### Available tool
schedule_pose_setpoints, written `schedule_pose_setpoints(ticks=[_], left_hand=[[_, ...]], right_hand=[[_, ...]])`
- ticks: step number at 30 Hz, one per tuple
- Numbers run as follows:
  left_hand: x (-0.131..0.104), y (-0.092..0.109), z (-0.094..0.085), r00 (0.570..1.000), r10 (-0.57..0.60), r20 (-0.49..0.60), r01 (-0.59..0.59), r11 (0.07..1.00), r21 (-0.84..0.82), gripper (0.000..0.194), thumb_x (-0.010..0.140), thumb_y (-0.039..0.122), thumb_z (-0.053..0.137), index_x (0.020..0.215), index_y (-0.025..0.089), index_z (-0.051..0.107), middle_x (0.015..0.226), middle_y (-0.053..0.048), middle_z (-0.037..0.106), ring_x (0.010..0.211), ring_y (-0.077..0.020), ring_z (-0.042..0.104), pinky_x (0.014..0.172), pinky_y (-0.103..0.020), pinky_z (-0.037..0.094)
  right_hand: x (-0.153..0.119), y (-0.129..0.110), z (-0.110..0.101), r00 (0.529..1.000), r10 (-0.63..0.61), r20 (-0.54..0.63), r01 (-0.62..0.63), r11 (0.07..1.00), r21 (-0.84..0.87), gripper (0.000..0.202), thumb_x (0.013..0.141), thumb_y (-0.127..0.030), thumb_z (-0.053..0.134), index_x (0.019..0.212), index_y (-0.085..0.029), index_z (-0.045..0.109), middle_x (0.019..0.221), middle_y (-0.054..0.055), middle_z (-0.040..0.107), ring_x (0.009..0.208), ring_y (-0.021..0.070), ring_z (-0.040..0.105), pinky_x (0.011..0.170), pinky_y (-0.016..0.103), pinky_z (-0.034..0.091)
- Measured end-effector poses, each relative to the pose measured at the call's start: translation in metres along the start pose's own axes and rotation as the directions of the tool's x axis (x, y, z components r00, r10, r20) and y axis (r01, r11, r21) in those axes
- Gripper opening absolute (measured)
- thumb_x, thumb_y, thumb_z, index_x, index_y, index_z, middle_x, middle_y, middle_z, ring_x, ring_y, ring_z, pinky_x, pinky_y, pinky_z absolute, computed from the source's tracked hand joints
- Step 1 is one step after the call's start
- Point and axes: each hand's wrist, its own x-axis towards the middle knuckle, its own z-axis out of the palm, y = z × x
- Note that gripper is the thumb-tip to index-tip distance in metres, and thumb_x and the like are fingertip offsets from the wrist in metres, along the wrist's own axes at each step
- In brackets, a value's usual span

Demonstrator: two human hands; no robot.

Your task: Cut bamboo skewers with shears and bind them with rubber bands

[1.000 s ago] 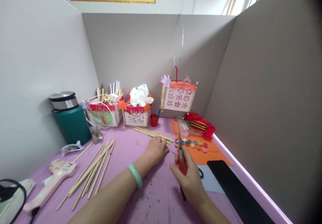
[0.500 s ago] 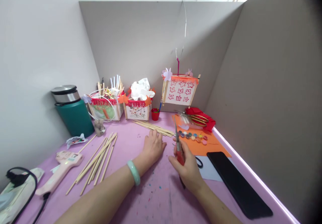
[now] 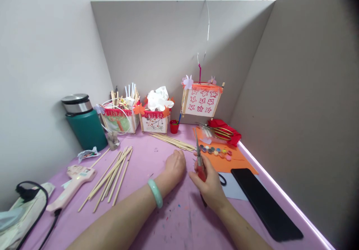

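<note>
My left hand (image 3: 176, 165), with a pale green bangle (image 3: 155, 193) on the wrist, rests low over the purple tabletop. Its fingers are curled in, and what they hold, if anything, is hidden. Just to its right, my right hand (image 3: 209, 182) is closed around a red-handled tool with a narrow pointed metal end (image 3: 199, 160). The metal end points up and away from me, and a dark end shows below the palm. Beyond both hands lies a bunch of thin wooden sticks (image 3: 172, 141). A black loop (image 3: 222, 179) shows beside my right hand, on pale paper.
Several more wooden sticks (image 3: 112, 179) lie at left, near a pink glue gun (image 3: 74, 186) and a teal bottle (image 3: 85, 126). Decorated boxes (image 3: 154, 122) stand at the back beside a hanging lantern (image 3: 202, 102). Paint pots (image 3: 215, 151), gold-handled scissors (image 3: 223, 133) and a black slab (image 3: 266, 203) are at right.
My left hand has drawn back slightly from the far sticks, and its outstretched fingers have curled in. My right hand keeps its hold on the tool. The view has shifted slightly.
</note>
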Motion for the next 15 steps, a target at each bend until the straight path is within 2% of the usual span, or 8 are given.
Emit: schedule_pose_setpoints(ticks=[3,6,10,12,15], left_hand=[[0.002,-0.010,-0.003,1.000,0.007,-0.004,-0.007,0.999,-0.045,0.022,0.086,0.010,0.035,0.100,0.012,0.052,0.092,-0.013,0.060,0.082,-0.0225,0.061,0.071,-0.031,0.046],[0.011,-0.029,-0.016,0.999,-0.038,-0.018,0.036,0.995,-0.091,0.023,0.087,0.016,0.039,0.106,0.012,0.050,0.100,-0.013,0.061,0.090,-0.0213,0.060,0.075,-0.029,0.044],[0.021,-0.050,-0.036,0.996,-0.074,0.055,0.081,0.988,-0.129,0.031,0.092,0.026,0.029,0.101,0.012,0.056,0.095,-0.011,0.065,0.086,-0.0176,0.061,0.069,-0.025,0.044],[0.018,-0.050,-0.040,0.990,-0.046,0.130,0.062,0.990,-0.125,0.030,0.090,0.031,0.036,0.092,0.013,0.060,0.088,-0.009,0.067,0.080,-0.0163,0.062,0.066,-0.024,0.044],[0.006,-0.039,-0.038,0.971,0.002,0.238,0.017,0.997,-0.077,0.023,0.080,0.034,0.056,0.085,0.012,0.062,0.084,-0.009,0.067,0.076,-0.0174,0.062,0.068,-0.027,0.047]], right_hand=[[0.000,-0.003,0.000,1.000,0.005,-0.018,-0.004,1.000,0.012,0.046,0.072,-0.022,0.058,0.116,-0.018,0.046,0.078,-0.001,0.049,0.069,0.0145,0.048,0.069,0.028,0.042],[-0.001,-0.004,0.000,1.000,0.028,-0.015,-0.028,0.999,0.017,0.045,0.073,-0.023,0.057,0.117,-0.018,0.045,0.075,-0.002,0.047,0.067,0.0140,0.048,0.067,0.027,0.042],[-0.001,-0.004,0.000,1.000,0.025,-0.014,-0.024,0.999,0.024,0.045,0.073,-0.023,0.057,0.117,-0.019,0.045,0.074,-0.002,0.046,0.066,0.0134,0.047,0.065,0.026,0.042],[-0.001,-0.003,0.001,1.000,0.014,-0.014,-0.014,1.000,0.014,0.045,0.073,-0.023,0.057,0.116,-0.019,0.046,0.073,-0.002,0.046,0.064,0.0132,0.047,0.064,0.026,0.043],[-0.002,-0.001,0.001,1.000,-0.002,-0.011,0.002,1.000,0.000,0.045,0.073,-0.022,0.058,0.116,-0.019,0.046,0.076,-0.001,0.050,0.067,0.0140,0.050,0.066,0.027,0.044]])
